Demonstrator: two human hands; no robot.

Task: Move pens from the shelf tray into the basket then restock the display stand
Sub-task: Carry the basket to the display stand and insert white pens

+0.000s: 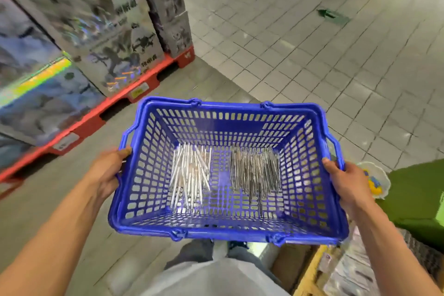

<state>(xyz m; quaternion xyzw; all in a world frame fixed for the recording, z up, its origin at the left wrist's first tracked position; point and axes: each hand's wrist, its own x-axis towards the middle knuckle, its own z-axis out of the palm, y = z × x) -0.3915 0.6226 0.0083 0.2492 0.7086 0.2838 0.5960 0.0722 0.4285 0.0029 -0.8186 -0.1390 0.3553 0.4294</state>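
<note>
Person is holding a blue basket (312, 175) out in front of the body, above a tiled floor (288, 43). Left hand (109, 167) is gripping the basket's left rim, fingers curled over the edge, with the thumb tip lying on top of it. Right hand (346, 180) is gripping the right rim the same way, thumb on top, fingers wrapping down the outer wall.

Two loose piles are lying on the basket bottom, between the hands and below rim level. White pens (189, 170) are sitting left of centre, nearer the left hand. Dark pens (255, 170) are sitting right of centre, nearer the right hand. The piles are lying apart, a strip of bare mesh between them; neither hand is touching any pen.

Printed boxes (101, 19) are standing on a red pallet (144, 89) at the left, motion-blurred. A green box (420, 199) is showing at the right edge.
</note>
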